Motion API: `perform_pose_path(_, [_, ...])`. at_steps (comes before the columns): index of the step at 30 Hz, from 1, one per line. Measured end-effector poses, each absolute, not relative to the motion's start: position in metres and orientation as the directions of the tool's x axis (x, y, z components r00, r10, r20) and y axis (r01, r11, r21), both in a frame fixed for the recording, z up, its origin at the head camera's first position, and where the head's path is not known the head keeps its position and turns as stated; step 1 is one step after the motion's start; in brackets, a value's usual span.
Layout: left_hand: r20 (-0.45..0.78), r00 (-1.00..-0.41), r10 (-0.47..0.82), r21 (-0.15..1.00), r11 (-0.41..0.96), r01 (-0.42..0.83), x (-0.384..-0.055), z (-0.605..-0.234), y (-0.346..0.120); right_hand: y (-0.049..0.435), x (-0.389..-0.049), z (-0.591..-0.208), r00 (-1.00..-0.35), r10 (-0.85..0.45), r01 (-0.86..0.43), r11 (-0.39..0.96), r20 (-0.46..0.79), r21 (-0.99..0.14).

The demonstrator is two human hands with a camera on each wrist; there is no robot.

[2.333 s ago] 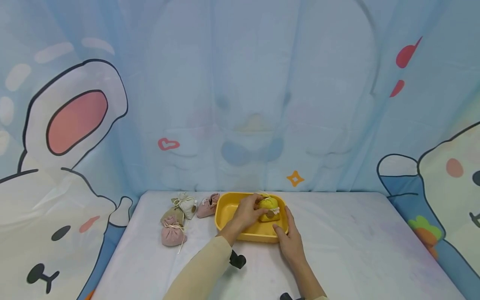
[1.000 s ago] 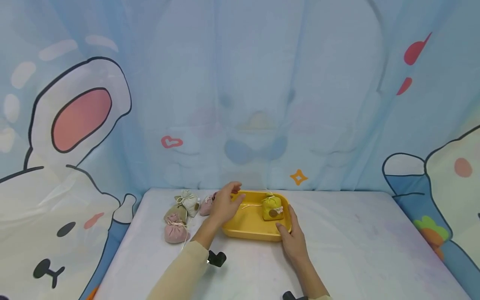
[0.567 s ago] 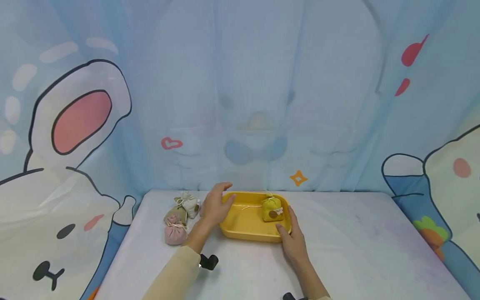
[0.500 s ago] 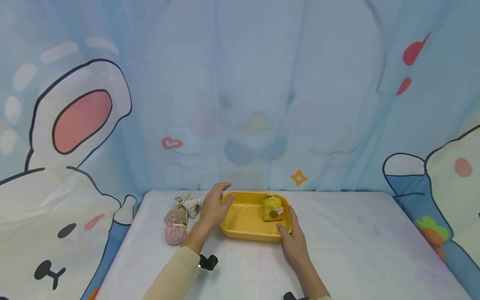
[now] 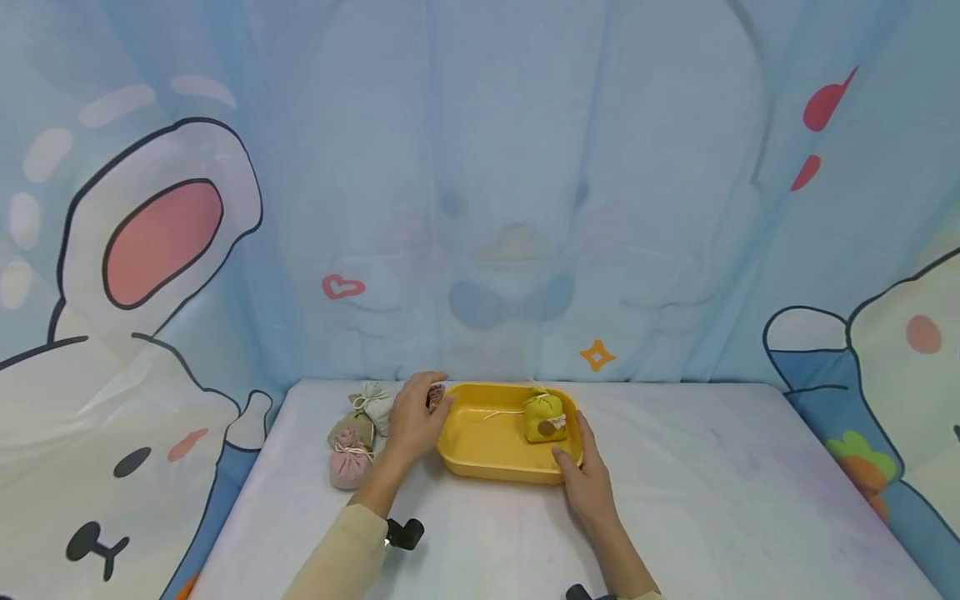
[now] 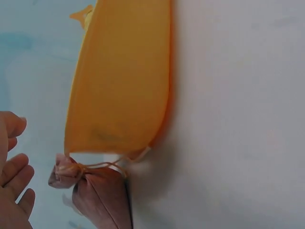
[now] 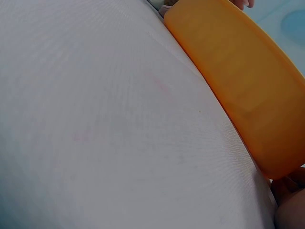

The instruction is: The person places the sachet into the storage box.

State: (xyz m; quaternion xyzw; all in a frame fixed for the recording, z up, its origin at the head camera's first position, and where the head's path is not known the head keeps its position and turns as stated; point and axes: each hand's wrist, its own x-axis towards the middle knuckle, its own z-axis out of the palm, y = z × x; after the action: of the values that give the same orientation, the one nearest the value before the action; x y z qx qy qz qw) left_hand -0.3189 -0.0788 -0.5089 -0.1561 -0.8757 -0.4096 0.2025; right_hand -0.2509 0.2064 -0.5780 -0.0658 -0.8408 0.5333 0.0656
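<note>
My left hand (image 5: 412, 421) hovers over a dusty-pink drawstring pouch (image 6: 102, 195) just left of the yellow plastic tray (image 5: 487, 471). Most of this pouch is hidden by the hand in the head view. In the left wrist view the fingers (image 6: 16, 169) are spread and apart from it. Its cord trails against the tray's left end. With my right hand (image 5: 588, 487) I grip the tray's right end, thumb at the near rim and fingers along the outer wall. A yellow-green drawstring pouch (image 5: 543, 408) sits upright inside the tray at the right, its cord lying leftward.
Left of my left hand, a white pouch (image 5: 375, 404), an olive-brown pouch (image 5: 358, 425) and a pink pouch (image 5: 349, 468) lie clustered together. A printed blue curtain (image 5: 510, 208) hangs along the back edge of the white-covered table (image 5: 712, 483).
My left hand has let go of the yellow-green pouch in the tray and moved left, out over the pouch beside the tray. My right hand keeps its place at the tray's right end.
</note>
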Motion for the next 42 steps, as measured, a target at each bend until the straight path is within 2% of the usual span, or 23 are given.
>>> perform_pose_path(9, [0.462,-0.883,0.081,0.622,0.68,0.388,-0.319,-0.52,-0.092,0.207,-0.252,-0.577,-0.983,0.175,0.027,0.424,0.053,-0.906])
perform_pose_path(22, [0.31,-0.947,0.081,0.678,0.68,0.28,-0.316,-0.534,-0.101,0.206,-0.251,-0.579,-0.982,0.181,0.027,0.419,0.054,-0.908])
perform_pose_path(42, [0.258,-0.958,0.122,0.587,0.768,0.256,-0.321,-0.542,-0.1,0.206,-0.252,-0.578,-0.983,0.176,0.035,0.425,0.044,-0.905])
